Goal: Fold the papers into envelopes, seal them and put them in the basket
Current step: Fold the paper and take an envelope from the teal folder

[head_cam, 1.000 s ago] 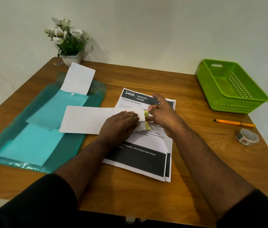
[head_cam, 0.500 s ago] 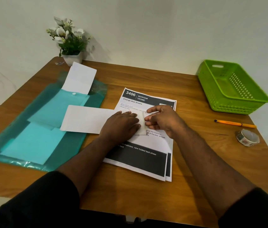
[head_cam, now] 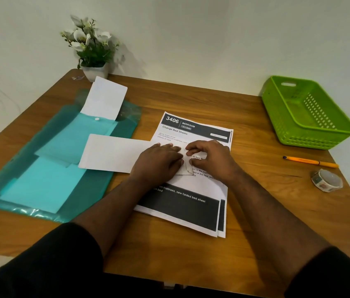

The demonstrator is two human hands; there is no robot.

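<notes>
1. The white paper point(head_cam: 113, 153) lies flat on the table point(head_cam: 255, 201), a little toward 9 o'clock from the middle, with its right end on top of the printed sheets point(head_cam: 191, 203).
2. This end is pressed down by the left hand point(head_cam: 159, 162), fingers straight and close together.
3. The small folded flap point(head_cam: 185, 167) at the paper's end is pinched by the right hand point(head_cam: 210, 160), fingers curled round it.
4. The fold is best made if the paper is kept still under the flat hand and the flap's edges are lined up first.
5. Then the crease should be rubbed hard from the middle out.
6. The tape roll point(head_cam: 326, 180) waits at 3 o'clock for sealing.
7. The green basket point(head_cam: 311, 136) sits at 2 o'clock, with nothing seen inside.
</notes>
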